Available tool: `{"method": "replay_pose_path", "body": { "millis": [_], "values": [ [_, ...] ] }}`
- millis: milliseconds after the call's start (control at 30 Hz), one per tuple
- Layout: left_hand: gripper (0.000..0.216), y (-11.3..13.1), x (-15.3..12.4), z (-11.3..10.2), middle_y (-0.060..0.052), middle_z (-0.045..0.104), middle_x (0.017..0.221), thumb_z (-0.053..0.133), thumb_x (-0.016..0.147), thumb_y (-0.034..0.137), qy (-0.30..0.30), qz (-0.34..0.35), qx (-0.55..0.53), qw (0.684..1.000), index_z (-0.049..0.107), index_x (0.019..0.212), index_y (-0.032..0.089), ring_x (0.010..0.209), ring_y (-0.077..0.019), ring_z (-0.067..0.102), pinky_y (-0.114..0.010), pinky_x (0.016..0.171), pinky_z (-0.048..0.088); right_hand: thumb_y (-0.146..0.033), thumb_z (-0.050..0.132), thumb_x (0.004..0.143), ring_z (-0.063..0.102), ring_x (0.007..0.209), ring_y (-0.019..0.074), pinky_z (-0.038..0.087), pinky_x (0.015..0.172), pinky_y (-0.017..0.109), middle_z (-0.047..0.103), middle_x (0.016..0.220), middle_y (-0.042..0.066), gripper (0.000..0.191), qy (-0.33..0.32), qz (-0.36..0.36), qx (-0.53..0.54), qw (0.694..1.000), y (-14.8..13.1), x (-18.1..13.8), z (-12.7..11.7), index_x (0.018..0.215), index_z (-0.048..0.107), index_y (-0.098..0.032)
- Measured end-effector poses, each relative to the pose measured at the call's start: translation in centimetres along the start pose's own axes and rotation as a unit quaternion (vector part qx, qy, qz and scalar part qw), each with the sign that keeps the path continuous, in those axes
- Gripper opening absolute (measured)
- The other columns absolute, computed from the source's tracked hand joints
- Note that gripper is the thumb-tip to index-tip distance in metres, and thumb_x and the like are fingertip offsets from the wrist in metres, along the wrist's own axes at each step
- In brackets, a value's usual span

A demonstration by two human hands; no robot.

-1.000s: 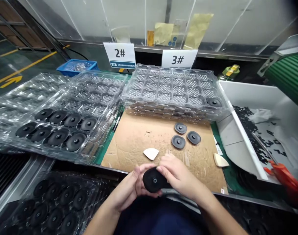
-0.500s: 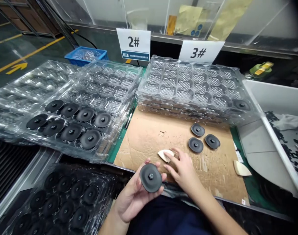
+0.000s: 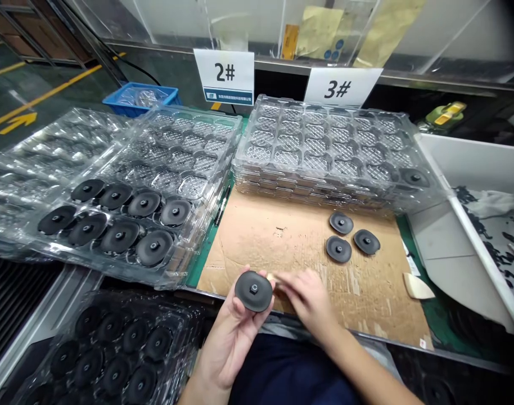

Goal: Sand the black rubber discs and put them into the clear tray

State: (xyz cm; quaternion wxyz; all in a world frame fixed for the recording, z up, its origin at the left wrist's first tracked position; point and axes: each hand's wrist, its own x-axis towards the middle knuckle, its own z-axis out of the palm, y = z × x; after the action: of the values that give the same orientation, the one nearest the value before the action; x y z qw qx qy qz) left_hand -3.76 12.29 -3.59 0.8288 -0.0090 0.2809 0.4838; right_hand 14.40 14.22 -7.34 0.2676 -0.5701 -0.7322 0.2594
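Note:
My left hand (image 3: pixel 229 340) grips a black rounded disc (image 3: pixel 263 292) by its edge, with the small raised hub in its middle facing up toward me. Pinched in my right hand (image 3: pixel 311 298) is a cream wedge-shaped pad (image 3: pixel 271 277), its tip at the disc's right edge. Most of this pad is hidden by my fingers. Beyond the right hand, three similar discs, one of them a near disc (image 3: pixel 345 254), lie apart on the cardboard sheet (image 3: pixel 248 236). A second cream wedge pad (image 3: pixel 418 287) rests at the cardboard's right edge.
On the left, a clear compartment tray (image 3: pixel 198 225) carries several black discs in its front rows. Stacked clear trays (image 3: pixel 316 177) stand behind the cardboard. A white bin (image 3: pixel 480 242) with black scraps borders the right side. Lower left is another filled tray (image 3: pixel 185 320).
My right hand has picked the cream wedge pad up off the cardboard and brought it left to the disc. The left hand has tilted the disc and raised it slightly.

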Motion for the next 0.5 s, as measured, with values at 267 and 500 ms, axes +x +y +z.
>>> {"method": "replay_pose_path", "body": {
  "millis": [267, 500],
  "values": [
    [0.062, -1.8, 0.8, 2.4, -0.008, 0.059, 0.121, 0.075, 0.062, 0.032, 0.036, 0.037, 0.099, 0.994, 0.054, 0.119, 0.026, 0.11, -0.0247, 0.055, -0.034, 0.094, 0.045, -0.024, 0.043, 0.09, 0.057, 0.087, 0.0156, 0.046, 0.073, 0.028, 0.061, 0.105, 0.004, 0.027, 0.085, 0.031, 0.088, 0.992, -5.0, 0.5, -4.9, 0.115, 0.052, -0.023],
    [0.051, -3.8, 0.2, 3.5, -0.004, 0.063, 0.114, 0.073, 0.064, 0.036, 0.046, 0.044, 0.16, 0.985, 0.059, 0.112, 0.028, 0.107, -0.0215, 0.057, -0.026, 0.088, 0.048, -0.015, 0.044, 0.088, 0.059, 0.079, 0.0118, 0.048, 0.072, 0.022, 0.063, 0.087, 0.001, 0.026, -0.096, -0.074, 0.113, 0.986, -9.2, 0.9, -8.6, 0.106, 0.06, -0.022]
  ]
}}
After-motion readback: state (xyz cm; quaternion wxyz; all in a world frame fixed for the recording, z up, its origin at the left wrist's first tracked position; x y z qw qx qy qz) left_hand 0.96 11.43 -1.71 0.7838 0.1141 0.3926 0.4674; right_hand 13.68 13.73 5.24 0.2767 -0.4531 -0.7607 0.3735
